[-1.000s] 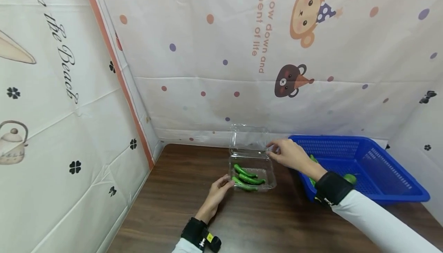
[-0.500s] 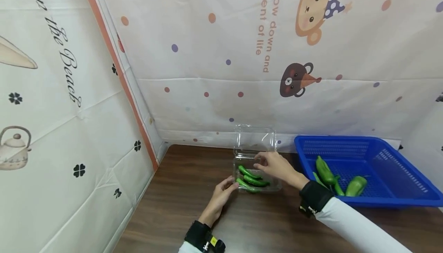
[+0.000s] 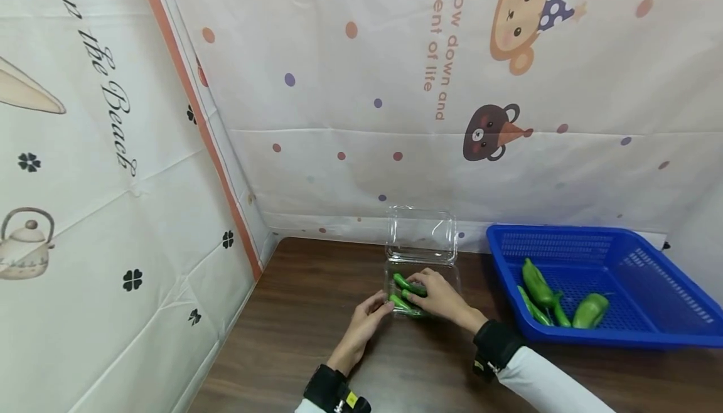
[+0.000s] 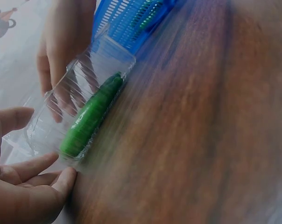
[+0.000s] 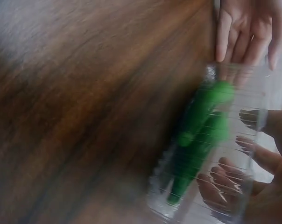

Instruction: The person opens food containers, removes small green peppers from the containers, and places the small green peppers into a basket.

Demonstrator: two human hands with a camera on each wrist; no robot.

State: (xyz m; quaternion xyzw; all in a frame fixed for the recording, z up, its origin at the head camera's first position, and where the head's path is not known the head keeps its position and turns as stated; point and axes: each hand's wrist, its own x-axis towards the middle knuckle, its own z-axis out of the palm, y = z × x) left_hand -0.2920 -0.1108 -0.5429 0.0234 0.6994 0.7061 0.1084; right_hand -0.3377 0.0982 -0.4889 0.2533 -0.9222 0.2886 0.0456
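A clear plastic clamshell box (image 3: 452, 270) stands on the table with its lid (image 3: 420, 228) raised against the back wall. Inside lie several slim green chili peppers (image 3: 402, 304), side by side. My right hand (image 3: 443, 297) reaches down into the box, its fingertips over the peppers; in the right wrist view its extended fingers (image 5: 267, 161) show through the clear wall. At the box's left side, the fingertips of my left hand (image 3: 361, 328) touch the wall, fingers loosely spread. The left wrist view shows one pepper (image 4: 92, 119) lying along the near wall.
To the right stands a blue plastic basket (image 3: 627, 337) with several green peppers (image 3: 538, 284) at its left end. The brown wooden table (image 3: 316, 312) meets printed white sheeting (image 3: 339, 181) at the back and on the left.
My right hand has moved from the box's right edge by the lid, left and down, onto the peppers. My left hand stays at the box's left side. The head view has shifted slightly.
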